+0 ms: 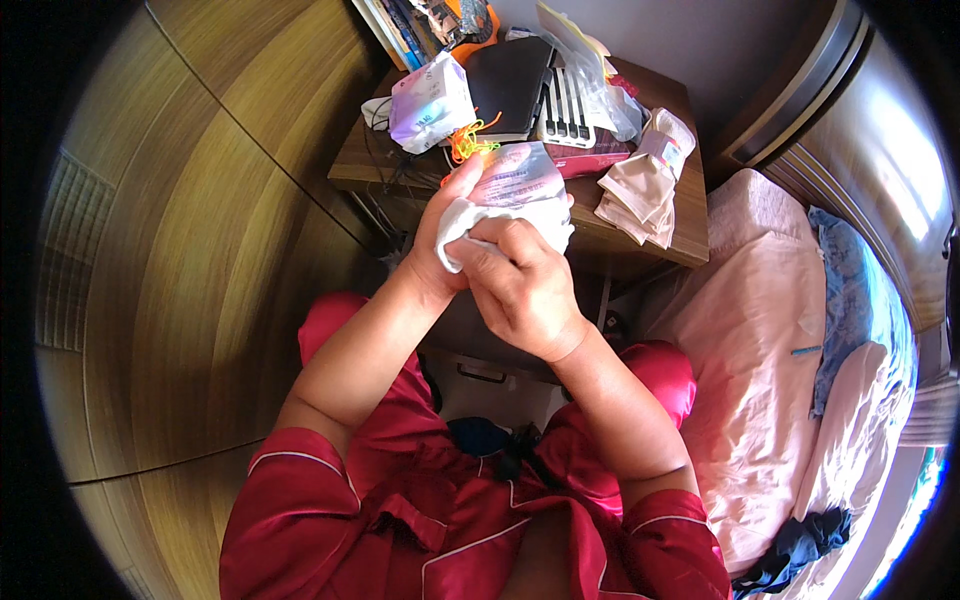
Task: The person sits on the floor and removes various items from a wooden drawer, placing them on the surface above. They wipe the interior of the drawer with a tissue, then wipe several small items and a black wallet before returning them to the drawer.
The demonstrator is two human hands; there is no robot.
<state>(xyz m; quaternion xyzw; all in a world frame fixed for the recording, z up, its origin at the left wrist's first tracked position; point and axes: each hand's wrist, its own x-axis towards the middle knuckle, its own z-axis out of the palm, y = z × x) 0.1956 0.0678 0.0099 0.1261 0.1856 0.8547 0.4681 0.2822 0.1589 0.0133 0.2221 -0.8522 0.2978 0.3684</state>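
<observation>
A soft plastic packet [525, 176] with purple and white print and small writing lies in my left hand [435, 251], whose thumb stands up along its left side. White soft material, like cloth or tissue [454, 225], bunches over the packet's near end. My right hand [521, 289] presses down there with its fingers curled into the white material. The right fingertips and most of the left fingers are hidden, so whether the white material comes out of the packet or wraps it cannot be told. Both hands are held above my lap, at the desk's near edge.
The wooden desk [682, 225] bears a white-purple pack [429, 105], a black folder-like case [510, 82], a white power bank with short cables [566, 112], orange-yellow cord [471, 141], a red box [589, 159] and folded beige fabric [645, 184]. A wood-grain cabinet [187, 262] stands left, a pink-covered bed [750, 360] right.
</observation>
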